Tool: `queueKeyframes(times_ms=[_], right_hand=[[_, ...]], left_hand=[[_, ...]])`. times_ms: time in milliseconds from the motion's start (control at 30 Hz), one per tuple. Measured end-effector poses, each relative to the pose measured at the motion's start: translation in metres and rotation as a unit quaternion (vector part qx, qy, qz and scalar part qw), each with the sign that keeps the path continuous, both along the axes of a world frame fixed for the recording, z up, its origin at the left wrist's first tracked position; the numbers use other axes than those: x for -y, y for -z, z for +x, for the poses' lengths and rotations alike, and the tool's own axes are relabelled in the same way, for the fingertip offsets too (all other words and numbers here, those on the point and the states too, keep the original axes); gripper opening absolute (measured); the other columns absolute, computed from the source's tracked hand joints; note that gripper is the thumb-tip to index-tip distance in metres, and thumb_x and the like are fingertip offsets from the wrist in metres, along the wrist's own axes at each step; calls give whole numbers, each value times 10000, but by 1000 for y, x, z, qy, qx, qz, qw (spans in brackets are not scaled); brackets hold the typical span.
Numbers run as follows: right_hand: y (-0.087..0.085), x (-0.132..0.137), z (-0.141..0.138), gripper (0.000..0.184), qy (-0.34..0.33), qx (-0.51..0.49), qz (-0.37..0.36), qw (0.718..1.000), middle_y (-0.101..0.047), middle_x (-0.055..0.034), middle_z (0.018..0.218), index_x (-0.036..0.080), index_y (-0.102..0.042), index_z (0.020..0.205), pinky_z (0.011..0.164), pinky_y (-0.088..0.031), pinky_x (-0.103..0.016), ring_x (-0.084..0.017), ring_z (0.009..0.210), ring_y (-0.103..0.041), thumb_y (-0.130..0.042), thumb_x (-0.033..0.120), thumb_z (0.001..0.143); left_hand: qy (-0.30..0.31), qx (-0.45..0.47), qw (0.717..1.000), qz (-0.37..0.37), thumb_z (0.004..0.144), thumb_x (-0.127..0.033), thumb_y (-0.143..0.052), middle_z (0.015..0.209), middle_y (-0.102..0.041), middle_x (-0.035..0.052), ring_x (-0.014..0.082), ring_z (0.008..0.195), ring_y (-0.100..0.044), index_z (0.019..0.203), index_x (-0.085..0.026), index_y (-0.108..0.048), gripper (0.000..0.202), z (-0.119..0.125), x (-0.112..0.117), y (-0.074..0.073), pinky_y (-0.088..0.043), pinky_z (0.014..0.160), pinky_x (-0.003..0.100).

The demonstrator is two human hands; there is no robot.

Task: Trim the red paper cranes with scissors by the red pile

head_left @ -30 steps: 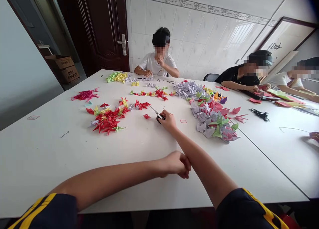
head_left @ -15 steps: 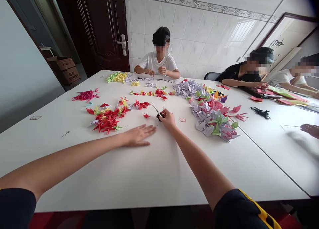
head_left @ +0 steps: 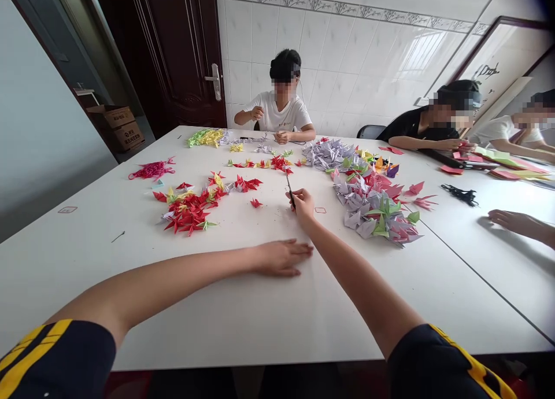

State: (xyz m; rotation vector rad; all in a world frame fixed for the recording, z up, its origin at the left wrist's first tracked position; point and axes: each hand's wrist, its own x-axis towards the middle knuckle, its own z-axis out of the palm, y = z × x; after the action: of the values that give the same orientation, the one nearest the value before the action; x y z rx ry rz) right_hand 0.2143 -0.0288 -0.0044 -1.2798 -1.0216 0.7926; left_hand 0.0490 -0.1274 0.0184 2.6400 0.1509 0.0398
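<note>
Head view: right hand point(head_left: 302, 205) gripping one pair of scissors point(head_left: 288, 187), apparently shut; left hand point(head_left: 281, 258) open, empty on table point(head_left: 65, 260).

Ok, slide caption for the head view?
Right hand holds scissors between paper cranes; left hand lies flat on white table.

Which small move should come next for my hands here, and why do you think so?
I would probably move your left hand to the loose red paper crane. That hand lies open and free on the table, your right hand holds the scissors, and the crane sits apart from the red pile.
</note>
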Motion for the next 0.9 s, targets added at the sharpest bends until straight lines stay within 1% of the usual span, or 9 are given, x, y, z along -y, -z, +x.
queueKeyframes(times_ms=[100,200,300,367,467,567,700,800,900], right_hand=[[0,-4,3,331,-8,-52,3,999,-552,53,571,223,-484,706,404,-321,-214,-68,399,-418,-756,407,658],[-1,-7,6,369,2,-121,-5,993,-537,58,531,223,-443,682,378,-307,-201,-64,384,-418,-764,404,654],[-2,-10,8,393,13,-139,-12,990,-540,57,534,227,-424,683,360,-309,-193,-65,387,-435,-767,416,656],[-1,-11,8,412,19,-152,-13,988,-542,58,542,230,-410,688,353,-319,-191,-67,388,-446,-767,433,663],[0,-13,9,439,39,-183,-3,982,-536,64,537,235,-382,697,341,-312,-185,-70,388,-457,-760,458,676],[2,-13,9,435,48,-204,3,978,-535,68,535,236,-384,711,341,-307,-179,-66,388,-455,-759,453,679],[2,-11,9,407,45,-186,-1,982,-541,67,547,234,-411,722,356,-326,-181,-66,398,-460,-761,439,682],[0,-8,7,377,39,-180,-3,983,-546,64,551,232,-431,722,363,-322,-183,-65,398,-455,-758,417,688],[-3,-5,5,371,29,-176,-4,984,-536,67,539,231,-432,716,372,-330,-184,-63,399,-444,-764,392,683]], left_hand=[[-10,-17,999,33,962,-438,-343,1589,-289,84,214,1490,-205,1521,-146,-288,632,13,-32,2,4,1226,392],[-13,-14,998,53,971,-426,-325,1581,-312,63,189,1483,-226,1516,-179,-305,600,7,-62,1,-38,1227,359],[-141,-4,989,53,944,-456,-400,1582,-292,100,252,1462,-283,1500,-176,-340,625,-5,-79,-1,-143,1217,407],[-236,17,971,35,938,-432,-417,1549,-340,144,287,1440,-326,1463,-139,-401,601,-8,-74,-3,-227,1192,433],[-299,114,947,-31,969,-448,-336,1527,-382,143,263,1430,-351,1473,-134,-383,595,-3,-37,-9,-283,1179,420],[-208,114,969,-66,979,-444,-314,1544,-346,153,243,1444,-324,1511,-107,-302,630,-8,20,-13,-283,1190,394],[45,48,998,-13,976,-352,-355,1572,-300,125,240,1464,-275,1549,-147,-209,626,-46,68,-12,-221,1222,376],[34,21,999,28,960,-424,-407,1586,-246,140,263,1472,-248,1563,-159,-107,724,-83,62,-9,-186,1226,401],[-38,-39,997,59,953,-483,-404,1605,-180,109,255,1484,-209,1563,-201,-66,752,-118,30,-9,-126,1229,411]])
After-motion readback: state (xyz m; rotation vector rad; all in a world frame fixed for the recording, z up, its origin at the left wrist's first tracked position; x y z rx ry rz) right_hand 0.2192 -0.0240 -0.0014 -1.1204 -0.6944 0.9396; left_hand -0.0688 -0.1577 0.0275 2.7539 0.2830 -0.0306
